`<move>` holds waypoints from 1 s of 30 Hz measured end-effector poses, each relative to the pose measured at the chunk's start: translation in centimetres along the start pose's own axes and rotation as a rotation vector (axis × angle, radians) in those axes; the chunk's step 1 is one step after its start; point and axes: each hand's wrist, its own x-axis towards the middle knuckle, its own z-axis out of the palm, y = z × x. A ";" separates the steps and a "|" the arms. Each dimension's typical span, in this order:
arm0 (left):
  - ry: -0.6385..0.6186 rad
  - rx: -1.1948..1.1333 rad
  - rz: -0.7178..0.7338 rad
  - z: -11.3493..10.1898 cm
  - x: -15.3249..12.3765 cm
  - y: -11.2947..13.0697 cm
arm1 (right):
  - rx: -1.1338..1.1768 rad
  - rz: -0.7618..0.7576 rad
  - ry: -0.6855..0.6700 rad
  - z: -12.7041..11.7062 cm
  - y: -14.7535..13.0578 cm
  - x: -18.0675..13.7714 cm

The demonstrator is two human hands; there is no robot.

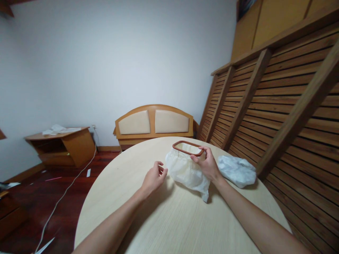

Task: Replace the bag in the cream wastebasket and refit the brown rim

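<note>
A brown ring (177, 148), shaped like a rectangle with rounded corners, sits at the mouth of a thin white plastic bag (189, 173). The bag hangs loosely below it, with one corner trailing toward me on the table. Whether a container stands inside the bag is hidden. My right hand (206, 163) grips the ring at its near right corner, thumb in front and fingers over the far side. To the left of the bag, my left hand (155, 178) is held over the table with loosely bent fingers, apart from the bag and holding nothing.
The round pale wooden table (119, 197) bears a crumpled whitish plastic bundle (237, 171) on the right. Slatted wooden panels (265, 102) lean along the right side. Behind stands a headboard (153, 121). A low cabinet (63, 148) and a white cable (71, 185) are to the left.
</note>
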 end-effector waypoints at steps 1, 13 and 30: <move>-0.031 0.010 0.006 0.4 -0.3 0.1 | -0.015 -0.014 0.040 0.0 0.1 0.1; -0.411 0.425 0.276 2.6 -2.5 0.4 | -0.245 -0.201 0.217 -0.2 1.7 0.6; -0.383 0.403 0.263 3.2 -2.5 0.8 | -0.784 -0.300 0.046 1.9 2.2 4.9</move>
